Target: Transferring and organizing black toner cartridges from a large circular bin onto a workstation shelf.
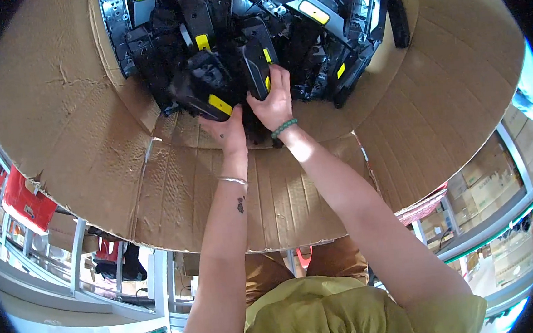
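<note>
Head view: left hand (226, 131), right hand (272, 106) half-closed around black plastic parts (254, 66).

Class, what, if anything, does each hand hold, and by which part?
Left hand: black yellow-labelled piece, by its near edge. Right hand: another such piece, by its near end.

Head-height fisheye view, angled downward.

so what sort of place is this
Probably a workshop or warehouse: a large cardboard box holds a heap of black parts, with metal framing and cartons beyond it.
</note>
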The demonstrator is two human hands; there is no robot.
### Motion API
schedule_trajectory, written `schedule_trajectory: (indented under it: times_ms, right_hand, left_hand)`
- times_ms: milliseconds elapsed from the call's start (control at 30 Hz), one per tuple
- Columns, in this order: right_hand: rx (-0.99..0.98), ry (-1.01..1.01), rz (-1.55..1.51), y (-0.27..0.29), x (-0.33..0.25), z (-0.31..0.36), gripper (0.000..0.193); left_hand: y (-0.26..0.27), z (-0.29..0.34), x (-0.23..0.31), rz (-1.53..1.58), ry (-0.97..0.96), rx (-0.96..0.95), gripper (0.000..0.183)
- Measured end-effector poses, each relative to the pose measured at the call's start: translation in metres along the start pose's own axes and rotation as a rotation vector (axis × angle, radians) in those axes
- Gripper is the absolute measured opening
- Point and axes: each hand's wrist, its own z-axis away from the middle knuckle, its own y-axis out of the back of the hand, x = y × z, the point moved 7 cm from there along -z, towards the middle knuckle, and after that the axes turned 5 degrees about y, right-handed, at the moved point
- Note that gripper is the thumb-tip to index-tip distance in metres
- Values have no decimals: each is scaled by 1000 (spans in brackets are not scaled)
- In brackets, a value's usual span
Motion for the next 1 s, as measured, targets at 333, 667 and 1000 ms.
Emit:
schedule_trajectory:
  times_ms: [333, 667, 1000]
  right_hand:
    - [-356, -106, 21, -10, 13, -12, 82]
    - [-477, -259, -589, 20, 7, -26, 71]
    - [-627, -500, -698, 12, 71, -44, 82]
  left_hand:
    - [-22, 5, -8, 122, 130, -375, 58]
    - [-37, 34, 22, 383, 362, -601, 47]
    - [-77, 9, 19, 260, 300, -720, 59]
